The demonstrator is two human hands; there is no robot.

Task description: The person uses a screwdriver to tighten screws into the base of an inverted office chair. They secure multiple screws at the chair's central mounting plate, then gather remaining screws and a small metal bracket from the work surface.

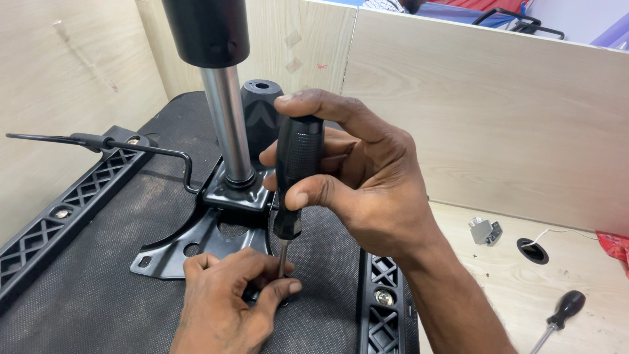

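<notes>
My right hand (pixel 357 180) grips the black handle of a screwdriver (pixel 296 170) held upright, its metal shaft pointing down at the corner of a black metal mounting plate (pixel 171 252). My left hand (pixel 226 301) rests on the plate's near edge, with fingertips pinched around the screwdriver tip; the screw itself is hidden. The plate sits on the black fabric underside of a chair seat (pixel 85 288), and a chrome gas cylinder (pixel 229 124) rises from its middle.
Black lattice plastic brackets (pixel 383 314) (pixel 62 210) run along both sides of the seat. A thin black lever (pixel 141 149) sticks out to the left. On the wooden table at right lie a second screwdriver (pixel 560 314), a small metal part (pixel 485 231) and a cable hole (pixel 533 250). Wooden partitions stand behind.
</notes>
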